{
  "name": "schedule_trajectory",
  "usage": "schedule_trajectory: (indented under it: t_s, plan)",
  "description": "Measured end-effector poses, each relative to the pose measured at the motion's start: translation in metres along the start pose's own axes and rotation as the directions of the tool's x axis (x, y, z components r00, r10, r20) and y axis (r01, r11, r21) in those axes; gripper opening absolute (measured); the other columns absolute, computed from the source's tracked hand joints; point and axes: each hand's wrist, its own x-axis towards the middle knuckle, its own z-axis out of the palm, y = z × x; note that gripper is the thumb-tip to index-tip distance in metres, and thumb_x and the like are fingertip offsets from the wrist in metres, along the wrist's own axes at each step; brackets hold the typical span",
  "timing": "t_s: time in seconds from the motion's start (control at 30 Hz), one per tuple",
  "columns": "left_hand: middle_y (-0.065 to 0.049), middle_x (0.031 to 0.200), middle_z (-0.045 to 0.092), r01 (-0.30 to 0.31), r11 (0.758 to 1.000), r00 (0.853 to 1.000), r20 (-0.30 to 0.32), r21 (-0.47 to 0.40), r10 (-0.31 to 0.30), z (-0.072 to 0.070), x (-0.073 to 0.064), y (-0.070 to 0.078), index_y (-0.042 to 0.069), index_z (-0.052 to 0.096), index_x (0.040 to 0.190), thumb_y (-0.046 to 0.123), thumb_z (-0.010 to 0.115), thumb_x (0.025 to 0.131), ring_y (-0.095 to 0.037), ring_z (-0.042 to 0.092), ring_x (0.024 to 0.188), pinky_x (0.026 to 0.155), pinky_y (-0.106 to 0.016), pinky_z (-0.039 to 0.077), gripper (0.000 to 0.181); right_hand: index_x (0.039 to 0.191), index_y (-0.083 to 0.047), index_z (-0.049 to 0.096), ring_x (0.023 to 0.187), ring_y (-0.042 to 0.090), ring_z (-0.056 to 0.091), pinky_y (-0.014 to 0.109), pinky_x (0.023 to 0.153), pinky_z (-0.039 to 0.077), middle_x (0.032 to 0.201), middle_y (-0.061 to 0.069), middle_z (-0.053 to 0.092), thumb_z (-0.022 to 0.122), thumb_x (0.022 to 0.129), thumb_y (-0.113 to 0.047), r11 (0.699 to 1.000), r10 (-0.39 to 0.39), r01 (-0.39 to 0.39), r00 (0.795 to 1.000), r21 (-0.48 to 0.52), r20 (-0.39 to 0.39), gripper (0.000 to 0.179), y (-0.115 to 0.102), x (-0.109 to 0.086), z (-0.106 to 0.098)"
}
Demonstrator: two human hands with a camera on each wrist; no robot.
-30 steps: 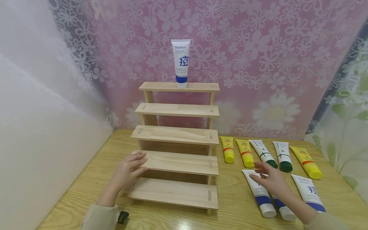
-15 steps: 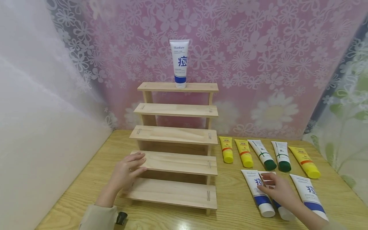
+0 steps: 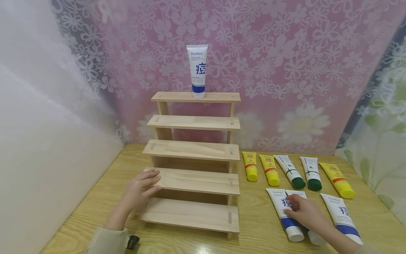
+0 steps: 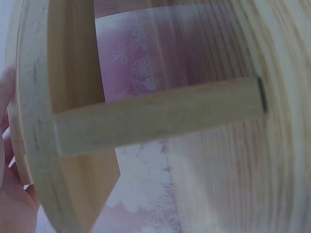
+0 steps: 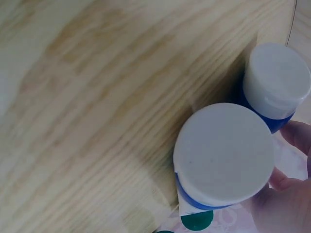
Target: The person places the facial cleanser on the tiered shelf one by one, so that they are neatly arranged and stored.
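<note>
My left hand (image 3: 137, 190) rests on the left end of the fourth tier of a wooden step shelf (image 3: 193, 181), thumb along its front edge. In the left wrist view that hand (image 4: 17, 204) shows at the left beside the board (image 4: 36, 121). On the table at right, my right hand (image 3: 306, 213) is over two white-and-blue cream tubes lying side by side. Its thumb and forefinger tips touch the left tube (image 3: 280, 204), with a gap between them; the hand partly covers the second tube (image 3: 299, 194). In the right wrist view the tubes' white caps (image 5: 223, 153) face the camera.
One white-and-blue tube (image 3: 197, 68) stands cap down on the top tier; another (image 3: 337, 213) lies right of my right hand. Behind lie yellow tubes (image 3: 269, 169) and green-capped white tubes (image 3: 311, 173). A small black object (image 3: 133, 242) lies by my left sleeve.
My right hand has come down from above the white-and-blue tubes to touch the left one. My left hand has stayed on the shelf.
</note>
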Motion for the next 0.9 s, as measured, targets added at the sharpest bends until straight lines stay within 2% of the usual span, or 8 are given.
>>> schedule_trajectory:
  t_s: [0.27, 0.47, 0.9]
  plan:
    - [-0.007, 0.11, 0.061, 0.006, 1.0, 1.0, 0.006, -0.001, -0.006, -0.0011, 0.0, 0.0001, 0.001, 0.067, 0.098, 0.016, 0.076, 0.067, -0.025, 0.051, 0.108, 0.09, -0.044, 0.041, 0.036, 0.109, 0.01, 0.051, 0.081, 0.028, 0.058, 0.044, 0.069, 0.05, 0.09, 0.015, 0.061, 0.071, 0.073, -0.034, 0.998, 0.007, -0.005, 1.0, -0.06, 0.031, 0.061, -0.0006, 0.0065, -0.0009]
    - [-0.008, 0.109, 0.061, -0.009, 1.0, 1.0, 0.004, -0.005, 0.009, -0.0004, -0.0005, 0.0006, 0.001, 0.067, 0.098, 0.016, 0.076, 0.067, -0.026, 0.052, 0.108, 0.089, -0.043, 0.041, 0.035, 0.109, 0.012, 0.05, 0.077, 0.022, 0.056, 0.042, 0.067, 0.05, 0.087, 0.011, 0.06, 0.071, 0.071, -0.038, 0.996, 0.03, -0.024, 0.998, -0.09, 0.059, 0.066, -0.0008, 0.0082, -0.001]
    - [-0.008, 0.108, 0.062, -0.025, 1.0, 1.0, -0.017, -0.007, 0.025, 0.0015, -0.0002, -0.0012, 0.001, 0.068, 0.097, 0.015, 0.077, 0.065, -0.026, 0.053, 0.106, 0.088, -0.043, 0.042, 0.036, 0.101, 0.01, 0.055, 0.068, 0.017, 0.05, 0.035, 0.059, 0.047, 0.078, 0.005, 0.057, 0.07, 0.072, -0.036, 0.991, 0.01, -0.001, 0.998, -0.135, 0.064, 0.057, -0.0079, 0.0078, -0.0035]
